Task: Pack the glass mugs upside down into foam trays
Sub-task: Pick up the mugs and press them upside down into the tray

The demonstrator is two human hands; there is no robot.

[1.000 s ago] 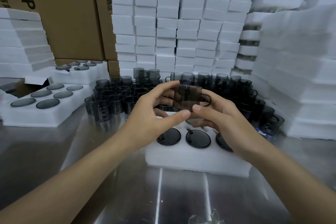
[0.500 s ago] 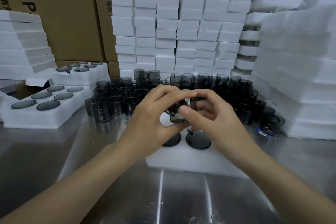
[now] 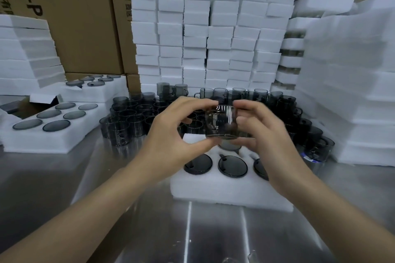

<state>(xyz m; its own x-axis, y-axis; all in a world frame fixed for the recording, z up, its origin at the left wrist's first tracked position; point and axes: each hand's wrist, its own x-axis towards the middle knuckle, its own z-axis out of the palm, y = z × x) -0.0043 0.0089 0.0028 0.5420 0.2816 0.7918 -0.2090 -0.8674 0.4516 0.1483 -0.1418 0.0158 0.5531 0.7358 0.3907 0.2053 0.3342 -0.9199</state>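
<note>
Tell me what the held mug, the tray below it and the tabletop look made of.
The mug looks like smoky grey glass, see-through and glossy; the tray white foam, matte, rough-cut edges; the tabletop probably brushed stainless steel, given streaky reflections.

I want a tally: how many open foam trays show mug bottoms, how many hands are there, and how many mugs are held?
Open foam trays showing mug bottoms: 3
Left hand and right hand: 2
Held mug: 1
Total: 6
</note>
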